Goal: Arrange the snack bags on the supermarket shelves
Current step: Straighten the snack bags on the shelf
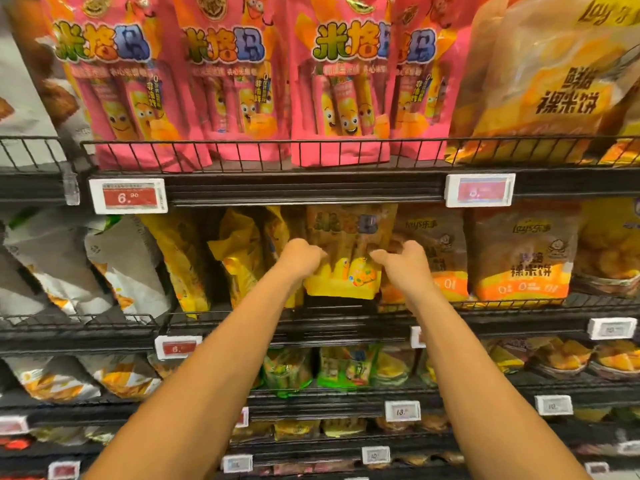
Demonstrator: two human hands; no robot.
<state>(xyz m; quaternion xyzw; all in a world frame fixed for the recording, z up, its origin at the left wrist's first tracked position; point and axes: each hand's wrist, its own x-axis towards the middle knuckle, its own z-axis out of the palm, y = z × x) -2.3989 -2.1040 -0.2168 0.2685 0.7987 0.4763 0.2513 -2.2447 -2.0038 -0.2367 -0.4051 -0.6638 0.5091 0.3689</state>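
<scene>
A yellow snack bag (349, 271) with cartoon sticks on it stands upright on the middle shelf (346, 318), under the shadow of the shelf above. My left hand (300, 259) grips its left edge with curled fingers. My right hand (403, 261) grips its right edge the same way. Both forearms reach up from the bottom of the view. More yellow bags (242, 258) lean crookedly just left of it.
Pink snack bags (228, 81) fill the top shelf behind a black wire rail (263, 143). Orange rice-cracker bags (523, 254) stand right of my hands, white bags (121, 265) lean at the left. Price tags (128, 195) line the shelf fronts. Green bags (346, 367) sit one shelf down.
</scene>
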